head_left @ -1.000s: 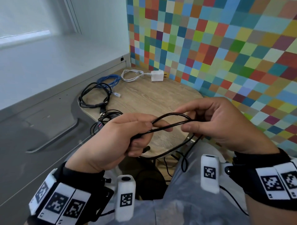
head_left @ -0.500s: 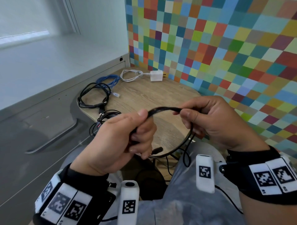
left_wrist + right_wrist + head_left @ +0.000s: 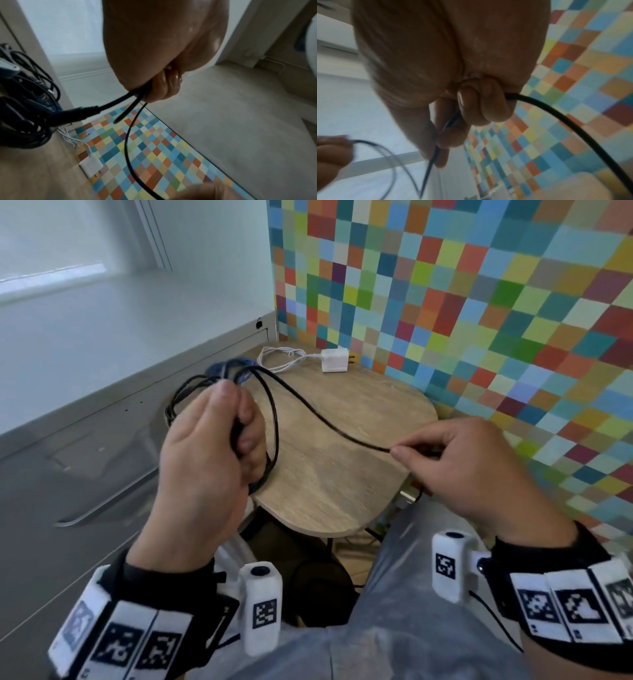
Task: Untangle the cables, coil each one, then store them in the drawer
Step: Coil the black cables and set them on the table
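Note:
A thin black cable [image 3: 318, 417] stretches between my two hands above the small wooden table [image 3: 329, 491]. My left hand [image 3: 219, 440] grips a loop of it, with strands and a plug end [image 3: 75, 116] hanging from the fist. My right hand [image 3: 442, 453] pinches the cable between thumb and fingers [image 3: 469, 108], and the rest [image 3: 573, 124] trails down past my lap. More black cables [image 3: 178, 402] and a blue cable [image 3: 236, 368] lie on the table behind my left hand, partly hidden. A white charger [image 3: 335, 360] with its white cord [image 3: 279, 359] lies at the far edge.
A grey cabinet with a drawer front and long handle [image 3: 106, 505] stands to the left of the table. A wall of coloured squares [image 3: 479, 302] runs along the right. My lap in grey cloth [image 3: 394, 628] is below the hands.
My hands have moved apart and risen: the left has lifted the loop up and to the left, the right has slid along the cable, drawing a straight length between them.

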Tool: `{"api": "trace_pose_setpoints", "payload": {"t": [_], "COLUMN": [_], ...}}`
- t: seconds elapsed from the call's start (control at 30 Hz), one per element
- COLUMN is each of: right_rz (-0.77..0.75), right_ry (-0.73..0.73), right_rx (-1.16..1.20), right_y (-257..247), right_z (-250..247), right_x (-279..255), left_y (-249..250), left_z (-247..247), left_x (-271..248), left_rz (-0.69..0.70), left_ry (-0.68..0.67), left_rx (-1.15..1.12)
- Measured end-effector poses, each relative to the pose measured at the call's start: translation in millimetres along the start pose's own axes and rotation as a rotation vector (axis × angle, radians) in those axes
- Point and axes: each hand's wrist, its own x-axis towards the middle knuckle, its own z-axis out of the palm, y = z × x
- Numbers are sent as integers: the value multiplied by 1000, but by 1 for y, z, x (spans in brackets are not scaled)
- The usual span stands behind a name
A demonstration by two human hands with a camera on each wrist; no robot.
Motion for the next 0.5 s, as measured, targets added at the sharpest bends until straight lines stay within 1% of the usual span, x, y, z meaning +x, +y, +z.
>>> {"api": "trace_pose_setpoints", "payload": {"t": [0.07,0.13,0.2,0.23,0.3,0.33,0.43,0.5], "right_rz": [-81,-198,-326,-376,-440,-456,-466,-467], "right_ry": [-124,-225,-233,-204,-141,-119,-66,-26], "right_rx": [-94,-133,-111,-80,-22,5,90,120], "right_y": [-17,-33,-45,-48,-52,-54,-58,-60], "right_z": [8,15,21,22,21,19,16,15], "right_x": [-3,-7,-10,-10,-10,-10,-13,-14], "left_y": [-7,-13,-18,-19,-18,-16,-14,-15], "left_z": [5,10,11,12,15,17,20,22], "left_x": [-3,-7,-9,-11,-13,-15,-15,-13], "left_rz": [39,123,222,236,219,191,80,7], "left_ry": [-56,-127,-202,-252,-341,-360,-347,-338], "left_rx": [150,351,622,701,729,706,562,509]}}
